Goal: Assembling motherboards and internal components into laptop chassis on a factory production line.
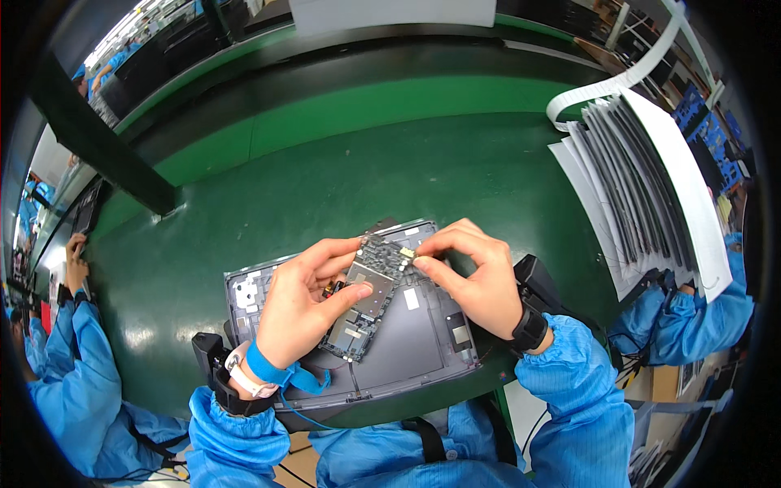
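A long circuit board (376, 285), crowded with small chips and metal shields, is tilted above an opened tablet-like device housing (390, 354). My left hand (303, 301) is closed on the board's left side, the thumb lying across its face. At the upper right corner of the board, the thumb and forefinger of my right hand (476, 272) pinch its edge next to a small pale yellow part. Whether a smaller piece sits between those fingertips is hidden. The dark grey housing lies flat on the green bench, partly covered by the board and my left hand.
The green bench (455, 171) stretches ahead to a raised back ledge. On the right stands a row of thin dark panels (634, 179) between white sheets. A dark post (106, 138) rises at the left. Co-workers in blue sleeves (73, 382) are at both sides.
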The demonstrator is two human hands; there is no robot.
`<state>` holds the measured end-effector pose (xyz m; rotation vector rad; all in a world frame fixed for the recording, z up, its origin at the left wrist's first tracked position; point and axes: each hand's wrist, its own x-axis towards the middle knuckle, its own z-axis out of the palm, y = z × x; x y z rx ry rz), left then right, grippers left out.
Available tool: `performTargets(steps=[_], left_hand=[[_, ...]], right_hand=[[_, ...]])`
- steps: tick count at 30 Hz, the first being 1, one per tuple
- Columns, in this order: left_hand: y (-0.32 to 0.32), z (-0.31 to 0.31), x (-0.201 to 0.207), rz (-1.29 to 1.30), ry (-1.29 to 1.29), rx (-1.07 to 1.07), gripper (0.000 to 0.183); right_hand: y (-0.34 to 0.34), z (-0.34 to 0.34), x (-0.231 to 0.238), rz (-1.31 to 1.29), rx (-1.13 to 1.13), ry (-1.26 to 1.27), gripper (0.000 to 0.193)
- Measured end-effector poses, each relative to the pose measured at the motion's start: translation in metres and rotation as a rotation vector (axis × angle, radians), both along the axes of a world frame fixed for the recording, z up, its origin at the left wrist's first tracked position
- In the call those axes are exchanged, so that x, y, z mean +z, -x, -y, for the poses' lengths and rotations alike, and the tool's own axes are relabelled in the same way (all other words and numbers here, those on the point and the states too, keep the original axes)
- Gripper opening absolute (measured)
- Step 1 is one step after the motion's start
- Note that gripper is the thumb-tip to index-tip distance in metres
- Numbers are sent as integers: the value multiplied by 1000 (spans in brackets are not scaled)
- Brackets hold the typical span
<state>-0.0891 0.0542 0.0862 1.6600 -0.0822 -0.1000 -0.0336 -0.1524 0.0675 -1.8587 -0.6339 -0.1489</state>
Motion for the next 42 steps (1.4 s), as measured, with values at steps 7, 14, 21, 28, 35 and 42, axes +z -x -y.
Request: performTargets(steps=[7,14,21,28,35,42], left_hand=[[-1,-4,2,13,-26,52,47],[-4,-3,-1,48,-63,53,47],[-3,-3,-2,32,-48,40,47],[-3,-6,-4,81,-128,42,48],[-3,-6,-4,72,-150,36,44],[-1,-1,0,47,-15,80,40]], right_hand=[[45,87,20,-341,-248,-193,15],[92,92,11,-579,-97,-154,28],[75,49,32,-571,36,-173,21],[69,43,42,-680,129,-263,21],[84,48,36,-560,140,-229,22],[76,35,39,-459,104,-98,18]])
